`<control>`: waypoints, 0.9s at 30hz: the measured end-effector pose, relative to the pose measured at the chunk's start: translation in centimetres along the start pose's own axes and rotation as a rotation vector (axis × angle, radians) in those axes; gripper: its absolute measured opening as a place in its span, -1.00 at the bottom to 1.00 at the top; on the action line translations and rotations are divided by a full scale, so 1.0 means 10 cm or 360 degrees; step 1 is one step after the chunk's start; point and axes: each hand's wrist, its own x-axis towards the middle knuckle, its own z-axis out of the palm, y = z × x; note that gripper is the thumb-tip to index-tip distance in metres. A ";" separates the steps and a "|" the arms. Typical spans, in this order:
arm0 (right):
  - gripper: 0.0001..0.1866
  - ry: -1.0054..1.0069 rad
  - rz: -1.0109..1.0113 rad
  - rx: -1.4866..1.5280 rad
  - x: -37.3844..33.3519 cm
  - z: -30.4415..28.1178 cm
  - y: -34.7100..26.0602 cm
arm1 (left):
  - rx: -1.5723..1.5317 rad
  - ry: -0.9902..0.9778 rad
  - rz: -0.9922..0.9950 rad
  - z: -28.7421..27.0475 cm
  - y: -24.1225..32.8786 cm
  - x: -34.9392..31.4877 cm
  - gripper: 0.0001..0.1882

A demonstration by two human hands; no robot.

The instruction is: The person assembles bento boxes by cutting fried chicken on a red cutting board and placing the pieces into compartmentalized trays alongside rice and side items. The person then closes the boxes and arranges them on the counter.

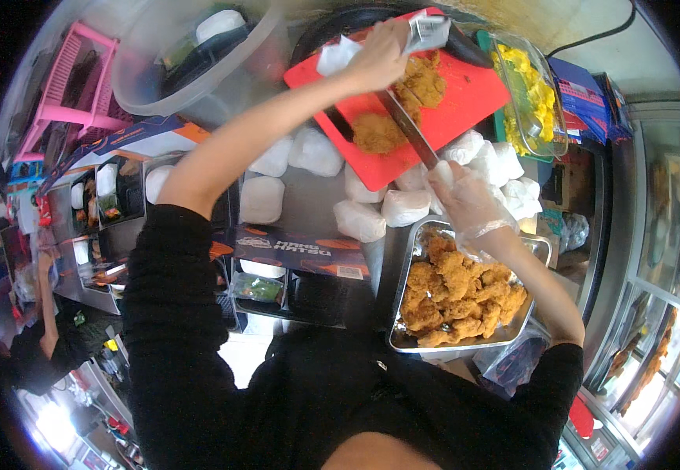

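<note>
A long knife (412, 129) lies slantwise over a red cutting board (469, 90), its blade running between my two hands beside pieces of breaded fried cutlet (421, 84). My right hand (469, 200), in a clear plastic glove, is closed at the knife's near end; the handle is not visible. Bare, my left hand (383, 59) is curled over the board's far side, near the knife's far end. Next to its fingers is a silvery-white, packet-like thing (428, 34); I cannot make out what the fingers hold. Another cutlet piece (377, 133) lies left of the blade.
A metal tray (550, 251) of fried cutlets stands near my right arm. White wrapped bundles (383, 207) crowd the board's near edge. Yellow food fills a clear container (563, 133) at right. Compartment boxes (301, 254), a large plastic tub (140, 90) and a pink rack (66, 116) occupy the left.
</note>
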 end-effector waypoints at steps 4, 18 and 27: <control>-0.68 0.0134 0.0072 -0.0033 0.09 0.23 -0.06 | 0.0053 -0.0014 0.0118 0.10 -0.04 -0.18 -0.65; -0.70 0.0017 0.0356 0.0753 -0.09 0.48 -0.48 | -0.0208 -0.0098 -0.0029 -0.71 0.28 -0.39 -0.73; -0.68 -0.0076 0.0469 0.0397 -0.20 0.02 -0.25 | -0.0248 0.0216 0.0269 -0.28 0.34 0.09 -0.73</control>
